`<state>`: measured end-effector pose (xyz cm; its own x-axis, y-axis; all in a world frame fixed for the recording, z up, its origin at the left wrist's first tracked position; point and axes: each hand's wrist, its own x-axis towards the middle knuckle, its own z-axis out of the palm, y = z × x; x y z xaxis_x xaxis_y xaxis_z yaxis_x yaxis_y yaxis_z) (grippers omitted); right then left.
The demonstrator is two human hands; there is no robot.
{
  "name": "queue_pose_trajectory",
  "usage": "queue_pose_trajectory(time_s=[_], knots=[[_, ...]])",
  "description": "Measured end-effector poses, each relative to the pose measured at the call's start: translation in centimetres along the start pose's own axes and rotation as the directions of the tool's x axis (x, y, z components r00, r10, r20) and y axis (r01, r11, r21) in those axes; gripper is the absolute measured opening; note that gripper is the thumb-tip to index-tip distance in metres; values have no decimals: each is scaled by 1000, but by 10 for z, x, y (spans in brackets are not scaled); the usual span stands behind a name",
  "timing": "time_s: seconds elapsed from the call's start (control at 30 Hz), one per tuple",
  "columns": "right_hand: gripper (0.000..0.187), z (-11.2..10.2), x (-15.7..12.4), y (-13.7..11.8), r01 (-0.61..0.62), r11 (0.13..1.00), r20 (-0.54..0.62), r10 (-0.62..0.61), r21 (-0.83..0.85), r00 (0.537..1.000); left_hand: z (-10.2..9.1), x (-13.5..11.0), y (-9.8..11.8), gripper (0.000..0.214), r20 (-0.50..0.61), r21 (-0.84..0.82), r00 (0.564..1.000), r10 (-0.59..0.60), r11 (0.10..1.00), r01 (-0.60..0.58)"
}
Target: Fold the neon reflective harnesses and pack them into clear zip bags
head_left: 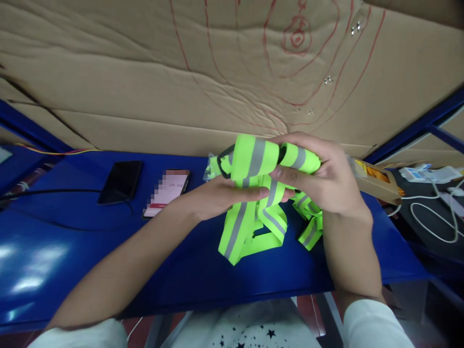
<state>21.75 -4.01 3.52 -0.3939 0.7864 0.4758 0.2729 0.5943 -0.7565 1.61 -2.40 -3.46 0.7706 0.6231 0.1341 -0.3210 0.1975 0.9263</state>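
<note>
Clearly neon-yellow reflective strap, grey-striped, is bunched between both hands.

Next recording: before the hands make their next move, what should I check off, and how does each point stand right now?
1. Right hand gripping the rolled part of the reflective strap: ok.
2. Left hand closed on the strap: cannot tell; its fingers lie flat against it and the thumb is hidden.
3. Loose loops untangled: not ok; they hang twisted over one another down to the blue table.
4. Dark phone and lit phone clear of the strap: ok; both lie apart, to the left.
5. Cardboard box clear of the right hand: cannot tell; it sits just behind the hand.
</note>
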Motion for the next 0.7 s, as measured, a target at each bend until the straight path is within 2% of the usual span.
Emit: queue_pose_trajectory(time_s=[0.13,0.23,0.3,0.37,0.43,0.53,0.6,0.7], knots=[[27,-6,-1,2,85,993,-58,-90,-79,994,9,2,-10,36,29,-138,999,-41,989,44],[27,-7,1,8,224,963,57,-218,-147,974,9,2,-9,32,0,-128,999,-33,991,33],[35,-6,3,12,327,926,118,-309,-189,944,7,1,-4,32,27,-99,1000,-16,995,18],[47,-6,6,16,398,888,97,-386,-228,917,5,-2,3,43,89,-57,996,5,998,0],[53,-6,8,19,425,861,63,-425,-281,903,4,-3,6,62,103,-35,995,18,999,-14],[51,-7,7,21,433,817,89,-433,-380,897,3,-3,6,77,28,-75,999,38,996,-36],[51,-7,6,20,429,775,136,-417,-464,899,2,-1,2,70,-10,-102,999,35,994,-36],[55,-6,4,18,427,724,205,-379,-542,902,1,3,-2,63,2,-96,999,36,995,-36]])
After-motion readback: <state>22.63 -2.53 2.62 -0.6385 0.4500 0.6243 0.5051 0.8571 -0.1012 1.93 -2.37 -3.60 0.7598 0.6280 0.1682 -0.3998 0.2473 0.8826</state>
